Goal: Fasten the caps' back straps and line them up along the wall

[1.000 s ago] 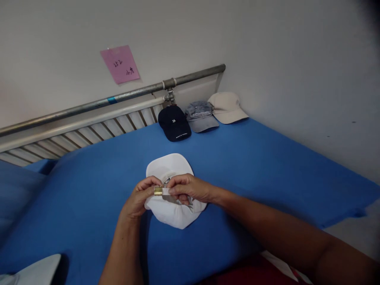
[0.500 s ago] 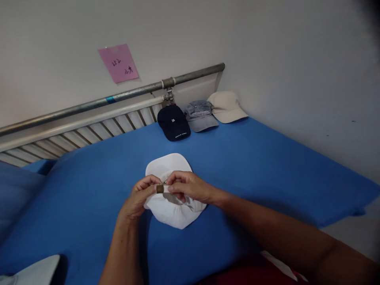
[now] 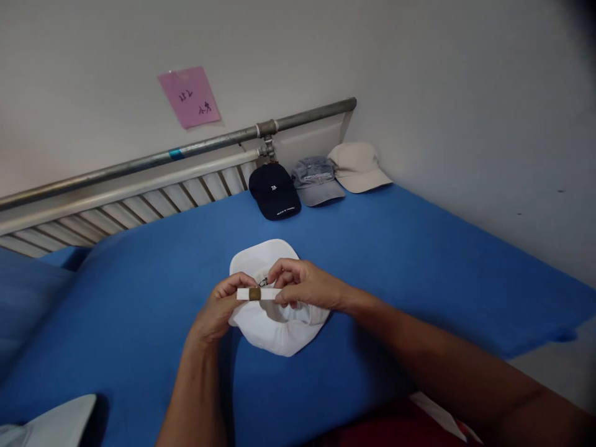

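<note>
A white baseball cap [image 3: 288,338] lies on the blue cover with its opening up and its brim pointing away from me. Across the opening runs its white adjustment strap [image 3: 269,293], which passes through a brass-coloured buckle [image 3: 254,293]. My left hand [image 3: 216,310] pinches the strap at the buckle's left side, thumb in front and fingers behind. My right hand [image 3: 310,285] is closed on the strap right of the buckle, between thumb and fingers. Part of the cap's inside is hidden behind my right hand.
At the back stand a navy cap [image 3: 275,192], a grey-blue cap [image 3: 317,181] and a beige cap [image 3: 359,167]. A radiator [image 3: 186,196] and a metal pipe [image 3: 209,144] run along the wall. A pale cap brim [image 3: 65,422] shows at lower left. Pink paper [image 3: 190,97] hangs above.
My right hand has moved a little to the right and up, away from the buckle. More white strap now shows on both sides of the buckle.
</note>
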